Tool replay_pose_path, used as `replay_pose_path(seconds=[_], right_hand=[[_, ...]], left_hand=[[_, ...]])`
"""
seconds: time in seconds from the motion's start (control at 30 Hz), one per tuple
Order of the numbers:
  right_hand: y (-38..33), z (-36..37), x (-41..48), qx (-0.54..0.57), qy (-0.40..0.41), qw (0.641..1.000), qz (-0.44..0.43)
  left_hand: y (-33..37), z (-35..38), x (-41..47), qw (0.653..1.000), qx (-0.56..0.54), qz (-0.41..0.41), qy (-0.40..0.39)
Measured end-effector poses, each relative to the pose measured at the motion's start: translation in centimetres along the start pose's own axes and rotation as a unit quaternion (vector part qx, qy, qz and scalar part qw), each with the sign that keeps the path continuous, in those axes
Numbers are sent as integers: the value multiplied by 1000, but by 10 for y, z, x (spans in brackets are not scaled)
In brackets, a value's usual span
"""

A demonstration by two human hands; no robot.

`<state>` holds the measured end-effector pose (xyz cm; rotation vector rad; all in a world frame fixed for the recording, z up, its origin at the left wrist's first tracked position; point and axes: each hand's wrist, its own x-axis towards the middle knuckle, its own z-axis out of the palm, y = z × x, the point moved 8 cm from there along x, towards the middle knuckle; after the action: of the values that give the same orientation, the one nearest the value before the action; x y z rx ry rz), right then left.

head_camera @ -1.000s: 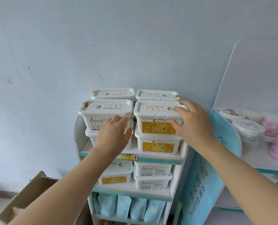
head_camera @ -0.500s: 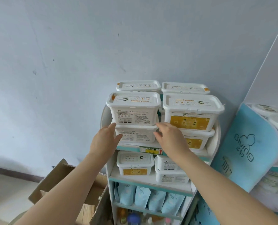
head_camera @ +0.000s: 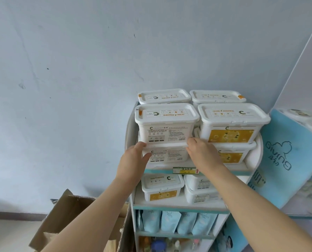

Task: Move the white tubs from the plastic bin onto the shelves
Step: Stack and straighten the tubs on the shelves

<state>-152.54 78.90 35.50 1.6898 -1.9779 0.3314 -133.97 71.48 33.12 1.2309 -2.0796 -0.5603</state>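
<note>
- Pale blue wall (head_camera: 78, 70) backs a narrow white shelf unit (head_camera: 131, 199); a cardboard box (head_camera: 78, 215) stands open beside its lower left corner; no plastic bin is in view.
- On the top shelf (head_camera: 159, 171), at its front left corner, an upper tub (head_camera: 166, 130) sits on a lower tub (head_camera: 167, 155); a right-hand stack (head_camera: 231, 128) of two stands just beside them; rear tubs (head_camera: 164, 96) line the back edge.
- The left hand (head_camera: 133, 159) lies against the lower tub's left end, fingers (head_camera: 141, 145) fairly straight and pressing, thumb across the front; the right hand (head_camera: 202, 153) meets the right end at the lid rim, its fingers (head_camera: 191, 142) bent and their tips hidden between the stacks, so I cannot tell whether they clasp or only push.
- Bracing both ends probably squares the stack to the shelf edge, so that the upper tub does not slide.
- Every lid is closed; contents are hidden; the second shelf (head_camera: 169, 203) carries three further tubs (head_camera: 162, 188); pale blue pouches (head_camera: 169, 222) stand upright on the shelf below.
</note>
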Motion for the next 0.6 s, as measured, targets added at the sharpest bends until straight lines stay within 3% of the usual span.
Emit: replay_pose_path(seconds=[0.2,0.4,0.6], right_hand=[[-9,-10,-7,-59,52,995,-56],[-23,-27,-20,-42,155,985,-63],[-25,-39,-13,-28,197,978,-63]], left_hand=[[-8,-1,4,999,-41,-6,-2],[-15,2,5,995,-99,-32,7],[-8,2,5,985,-154,-75,-11]])
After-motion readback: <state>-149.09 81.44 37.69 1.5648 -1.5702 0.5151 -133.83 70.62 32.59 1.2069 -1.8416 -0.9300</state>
